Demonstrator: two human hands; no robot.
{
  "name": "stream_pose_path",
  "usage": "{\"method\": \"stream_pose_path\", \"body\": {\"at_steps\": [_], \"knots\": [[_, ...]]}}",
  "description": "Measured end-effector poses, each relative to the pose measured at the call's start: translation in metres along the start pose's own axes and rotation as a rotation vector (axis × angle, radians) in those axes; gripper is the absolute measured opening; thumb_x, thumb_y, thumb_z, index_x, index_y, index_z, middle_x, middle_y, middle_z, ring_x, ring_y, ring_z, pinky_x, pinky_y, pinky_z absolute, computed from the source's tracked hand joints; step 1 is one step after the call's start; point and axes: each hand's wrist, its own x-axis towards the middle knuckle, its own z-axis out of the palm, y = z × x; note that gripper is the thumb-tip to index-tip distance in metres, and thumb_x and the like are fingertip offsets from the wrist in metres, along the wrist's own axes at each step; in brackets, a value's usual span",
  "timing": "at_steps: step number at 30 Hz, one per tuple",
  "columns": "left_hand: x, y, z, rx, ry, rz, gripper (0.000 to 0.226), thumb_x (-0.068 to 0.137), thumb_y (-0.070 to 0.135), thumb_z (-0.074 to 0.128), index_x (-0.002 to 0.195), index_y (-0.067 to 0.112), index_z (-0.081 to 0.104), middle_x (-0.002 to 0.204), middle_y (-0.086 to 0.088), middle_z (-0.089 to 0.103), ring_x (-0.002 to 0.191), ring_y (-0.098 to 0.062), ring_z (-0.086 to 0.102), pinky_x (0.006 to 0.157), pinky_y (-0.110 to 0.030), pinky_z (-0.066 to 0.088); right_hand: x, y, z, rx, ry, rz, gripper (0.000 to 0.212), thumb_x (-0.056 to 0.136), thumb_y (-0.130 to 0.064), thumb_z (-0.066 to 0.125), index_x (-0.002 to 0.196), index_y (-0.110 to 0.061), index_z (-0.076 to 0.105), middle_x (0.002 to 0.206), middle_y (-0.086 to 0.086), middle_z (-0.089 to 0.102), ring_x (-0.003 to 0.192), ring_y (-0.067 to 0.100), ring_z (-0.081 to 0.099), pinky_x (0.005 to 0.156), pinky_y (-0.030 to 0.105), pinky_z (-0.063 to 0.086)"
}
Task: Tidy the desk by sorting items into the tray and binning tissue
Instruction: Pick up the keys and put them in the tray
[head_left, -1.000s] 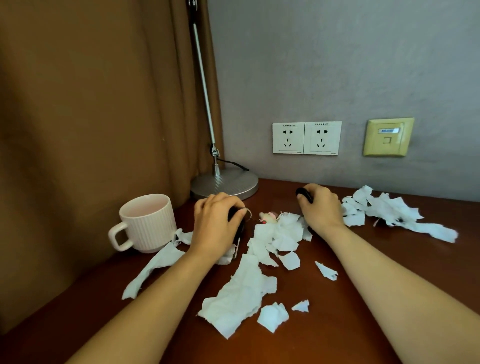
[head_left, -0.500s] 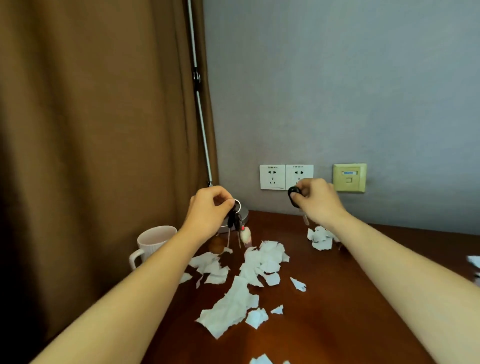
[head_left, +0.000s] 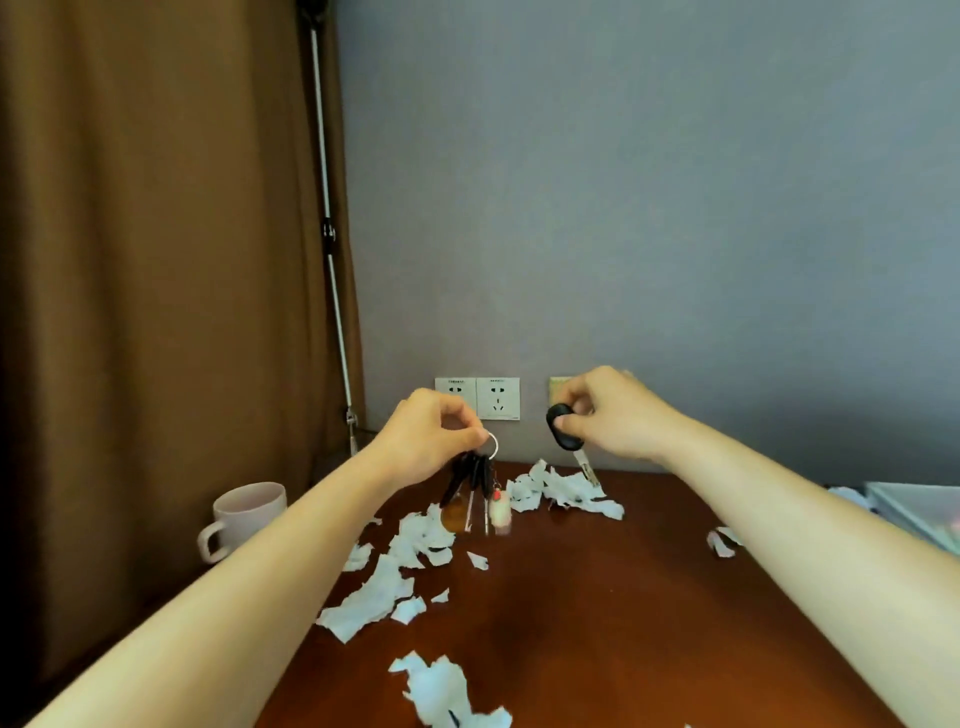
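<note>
**Red-brown desk, keys lifted in both hands**

Red-brown polished wood fills the lower part of my feed: the desk (head_left: 597, 597) runs from the near edge to a grey wall (head_left: 649, 208). A brown curtain (head_left: 156, 312) hangs down the whole left side, and a thin metal lamp pole (head_left: 332, 291) rises where curtain meets wall. Two white sockets (head_left: 478, 397) sit side by side low on the wall, with a yellowish plate (head_left: 557, 385) just right of them, partly hidden by the right hand (head_left: 613, 415).

I see the left hand (head_left: 431, 436) raised above the far part of the desk, its fingers (head_left: 462, 434) curled and pinching the ring of a bunch of keys (head_left: 475, 475), which dangles clear of the wood with a small white and red charm (head_left: 500, 512) at the bottom. The right hand's fingers (head_left: 582, 410) are curled round the black head of a single key (head_left: 563, 434), its blade pointing down and to the right.

White tissue scraps (head_left: 374, 597) are strewn across the wood: a trail at left centre, a heap (head_left: 566, 491) far back under the hands, a larger piece (head_left: 447, 686) at the near edge, and a bit (head_left: 719, 540) toward the right. A pale ribbed mug (head_left: 244, 514) stands at the far left, beside the curtain. At the right edge I can make out one corner of a light tray (head_left: 919, 509), well apart from both hands.
</note>
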Motion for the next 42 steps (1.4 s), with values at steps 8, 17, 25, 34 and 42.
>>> {"method": "stream_pose_path", "body": {"at_steps": [8,17,25,34,42], "knots": [[-0.001,0.093,0.051,-0.021,-0.173,0.183,0.013,0.087,0.017,0.065,0.080,0.007,0.070,0.086,-0.009,0.074,0.087,-0.026,0.068,0.085,-0.039,0.053,-0.073,0.035,-0.069,-0.181,-0.021,0.034,0.012,0.086,-0.016,0.060,0.075,-0.021,0.061,0.063,-0.008,0.053,0.067,0.015,0.050,0.058,0.026,0.037],[0.002,0.188,0.138,-0.068,-0.303,0.374,0.015,0.089,0.014,0.060,0.075,0.017,0.064,0.086,-0.004,0.074,0.089,-0.019,0.067,0.088,-0.032,0.050,-0.149,0.122,-0.143,-0.309,0.047,0.304,0.023,0.083,-0.021,0.060,0.063,-0.030,0.054,0.064,-0.008,0.054,0.075,0.021,0.055,0.075,0.037,0.051],[0.019,0.272,0.223,-0.056,-0.235,0.485,0.011,0.090,0.017,0.056,0.081,0.018,0.062,0.092,-0.007,0.072,0.089,-0.025,0.064,0.084,-0.035,0.052,-0.215,0.201,-0.216,-0.331,0.166,0.480,0.020,0.083,-0.012,0.060,0.067,-0.024,0.060,0.055,-0.007,0.049,0.062,0.017,0.048,0.058,0.024,0.039],[0.044,0.338,0.321,-0.386,-0.258,0.374,0.029,0.090,0.011,0.055,0.064,0.023,0.053,0.085,-0.011,0.073,0.072,-0.020,0.059,0.079,-0.041,0.057,-0.255,0.289,-0.264,-0.338,0.273,0.622,0.029,0.081,-0.011,0.062,0.058,-0.028,0.056,0.059,-0.007,0.052,0.066,0.019,0.050,0.060,0.028,0.039],[0.062,0.372,0.409,-0.439,-0.213,0.327,0.022,0.088,0.016,0.058,0.067,0.021,0.056,0.086,-0.010,0.072,0.087,-0.032,0.066,0.081,-0.042,0.055,-0.249,0.366,-0.253,-0.371,0.287,0.687,0.021,0.084,-0.017,0.061,0.071,-0.031,0.051,0.079,-0.002,0.058,0.086,0.027,0.058,0.077,0.029,0.045]]}}
